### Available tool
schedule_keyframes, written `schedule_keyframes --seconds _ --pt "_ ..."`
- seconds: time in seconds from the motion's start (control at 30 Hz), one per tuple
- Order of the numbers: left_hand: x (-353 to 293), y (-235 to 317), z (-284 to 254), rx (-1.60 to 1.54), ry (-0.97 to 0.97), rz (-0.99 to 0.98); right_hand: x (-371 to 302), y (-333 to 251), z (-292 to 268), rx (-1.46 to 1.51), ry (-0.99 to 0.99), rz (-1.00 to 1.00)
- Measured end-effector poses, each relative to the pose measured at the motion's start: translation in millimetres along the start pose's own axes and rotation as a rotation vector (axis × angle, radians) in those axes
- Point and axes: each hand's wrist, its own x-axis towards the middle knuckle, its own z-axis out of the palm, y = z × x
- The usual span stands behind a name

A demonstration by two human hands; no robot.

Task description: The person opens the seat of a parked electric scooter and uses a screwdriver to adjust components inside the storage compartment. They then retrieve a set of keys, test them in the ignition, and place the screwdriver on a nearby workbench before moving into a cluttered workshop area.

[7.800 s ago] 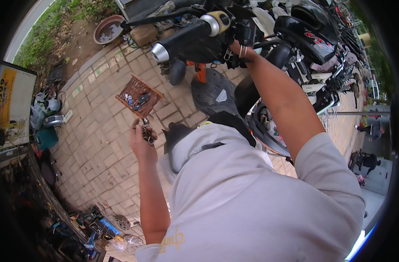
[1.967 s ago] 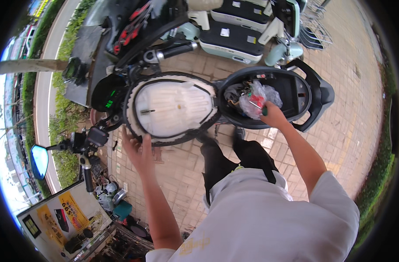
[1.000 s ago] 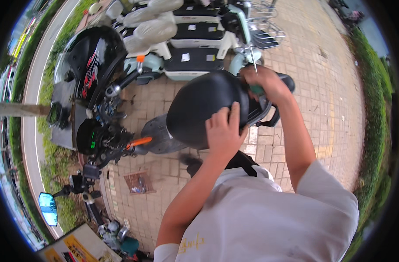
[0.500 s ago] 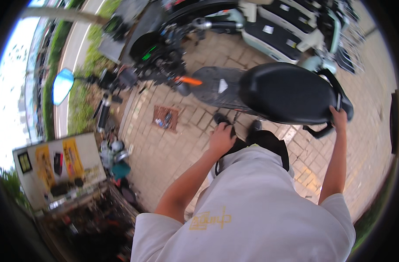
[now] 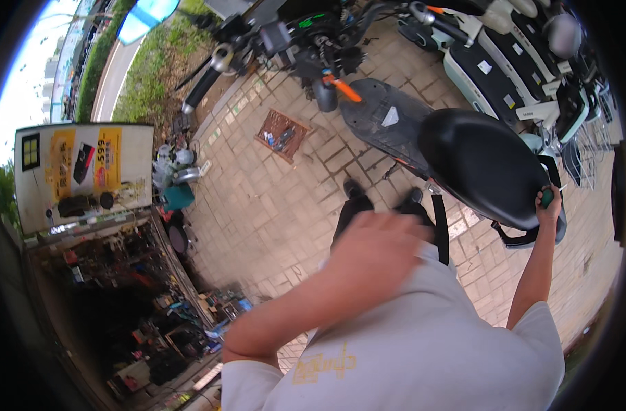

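Note:
My right hand [image 5: 547, 203] is closed around a screwdriver [image 5: 547, 198] with a green handle, at the rear end of the scooter's seat. A thin pale shaft sticks out beside the fingers. The long black seat [image 5: 481, 171] belongs to an electric scooter standing across in front of me. Its flat footboard [image 5: 381, 116] lies ahead of the seat. In front of my shirt and waist is my left hand [image 5: 388, 253], smeared by motion, so its fingers cannot be made out. No object shows in it.
A rusty drain grate [image 5: 283, 135] is set in the brick paving [image 5: 258, 198]. At the left, a white board [image 5: 87, 181] stands above a box full of tools and parts [image 5: 142, 308]. More parked scooters [image 5: 505, 65] fill the far right. The handlebar [image 5: 207, 82] reaches out at far left.
My left hand has risen from beside my thigh to in front of my waist. My view has turned, shifting the scooter right. The green handle in my right hand now shows.

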Motion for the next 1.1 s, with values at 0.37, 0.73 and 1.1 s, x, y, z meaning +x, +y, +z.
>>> schedule_keyframes --seconds 0.37,0.73,1.1 --pt "-81 29 -90 -0.065 -0.026 0.442 -163 154 139 -0.605 -0.266 0.240" --pt "-224 -71 -99 -0.078 0.069 0.505 -262 259 308 -1.165 -0.594 0.249" --pt "-296 -313 51 -0.711 0.334 -0.494 -268 449 549 -1.815 -1.205 -0.133"
